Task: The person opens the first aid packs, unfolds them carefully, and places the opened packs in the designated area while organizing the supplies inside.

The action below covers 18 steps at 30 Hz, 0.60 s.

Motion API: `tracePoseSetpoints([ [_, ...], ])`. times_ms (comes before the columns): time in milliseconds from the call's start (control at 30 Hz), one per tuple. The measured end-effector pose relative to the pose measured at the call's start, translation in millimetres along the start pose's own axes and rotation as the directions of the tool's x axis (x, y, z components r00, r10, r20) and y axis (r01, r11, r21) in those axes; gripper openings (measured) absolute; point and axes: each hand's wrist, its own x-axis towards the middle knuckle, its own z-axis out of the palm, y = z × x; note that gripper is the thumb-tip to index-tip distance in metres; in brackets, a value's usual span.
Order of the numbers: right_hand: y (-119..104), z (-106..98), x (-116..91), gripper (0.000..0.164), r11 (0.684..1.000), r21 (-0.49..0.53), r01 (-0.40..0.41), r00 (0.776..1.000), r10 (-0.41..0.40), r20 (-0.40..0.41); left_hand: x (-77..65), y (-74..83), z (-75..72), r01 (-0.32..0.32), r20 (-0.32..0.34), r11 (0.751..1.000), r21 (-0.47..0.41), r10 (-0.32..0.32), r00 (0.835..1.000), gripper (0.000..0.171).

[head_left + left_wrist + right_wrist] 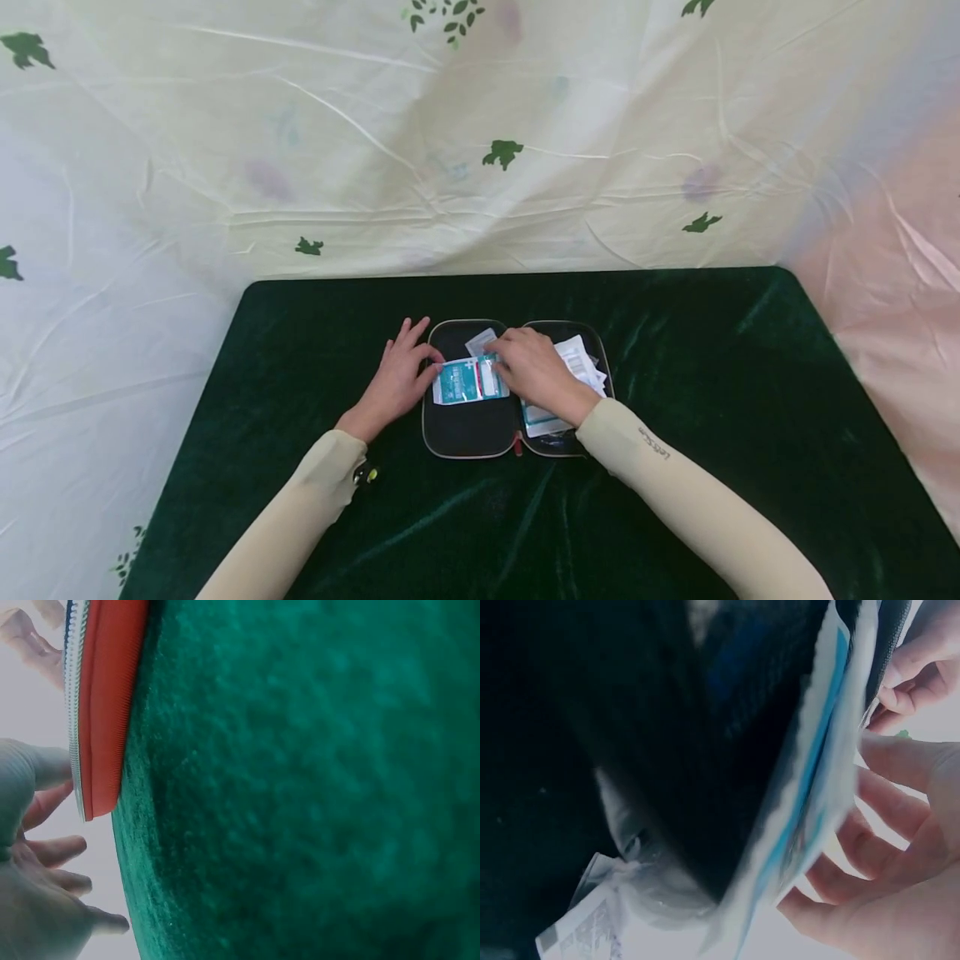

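A zip case (468,435) lies opened flat, black inside, its red outer side (112,712) showing in the left wrist view. Over its left half is a teal-and-white printed packet (459,383). My left hand (397,375) pinches the packet's left edge between thumb and forefinger, other fingers spread. At the packet's right end, my right hand (536,371) grips it near the top, over the case's hinge. A small pale sachet (480,342) shows behind the packet. In the right wrist view, white-and-blue packets (817,772) stand edge-on beside the right hand's fingers.
White packets (577,358) fill the case's right half, partly hidden under the right forearm. A red zip pull (517,447) hangs at the hinge's near end. Dark green velvet cloth (712,375) covers the table, with a pale leaf-print curtain (600,108) behind.
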Motion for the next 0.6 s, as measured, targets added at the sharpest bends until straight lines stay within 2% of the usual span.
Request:
tracePoseSetpoints([
  [233, -2, -1, 2, 0.026, 0.999, -0.018, -0.039, 0.999, 0.039, 0.006, 0.6, 0.7, -1.8, -0.001, 0.022, 1.000, -0.004, 0.001, 1.000, 0.013],
  [433, -2, -1, 4, 0.024, 0.999, -0.009, -0.053, 0.998, 0.053, 0.025, -1.6, -1.5, -0.7, -0.008, 0.039, 1.000, -0.018, 0.009, 0.999, 0.016],
  [500, -2, -1, 4, 0.024, 0.998, -0.010, -0.056, 0.998, 0.057, 0.032, -4.3, -4.1, -0.4, -0.022, 0.039, 0.999, -0.028, 0.023, 0.999, 0.027],
  [600, -3, -1, 4, 0.025, 0.998, -0.014, -0.059, 0.997, 0.060, 0.044, -12.5, -7.9, -0.4, -0.048, 0.063, 0.998, -0.033, 0.050, 0.997, 0.058],
])
